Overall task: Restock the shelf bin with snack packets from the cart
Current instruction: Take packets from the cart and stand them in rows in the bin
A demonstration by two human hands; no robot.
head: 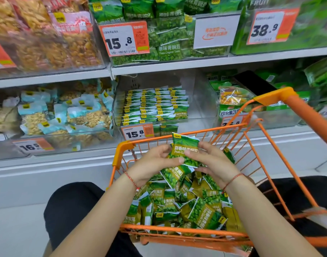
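A shop aisle: grey shelving in two visible tiers carries clear plastic bins of bagged snacks with orange-and-white price tags, above a pale floor. Straight beyond the held packet sits the shelf bin (199, 101), its left part filled with three neat rows of green packets, its right part bare; a tag reading 15.8 (137, 132) hangs at its front. To the left of it another clear bin (62, 112) holds pale blue nut packets, too jumbled to count.

Between the person's knees stands one orange wire cart (281, 138). Both hands meet above it on a single green pea packet (185, 150), held upright just above the heap. The left hand (155, 164) grips its lower left edge, thumb lying across the front; the right hand (212, 160) pinches its right side, fingers curled behind. Each wrist wears one red string bracelet.

Directly below the grip lies the loose pile of snack packets (186, 204), dozens of them, overlapping, not exactly countable.
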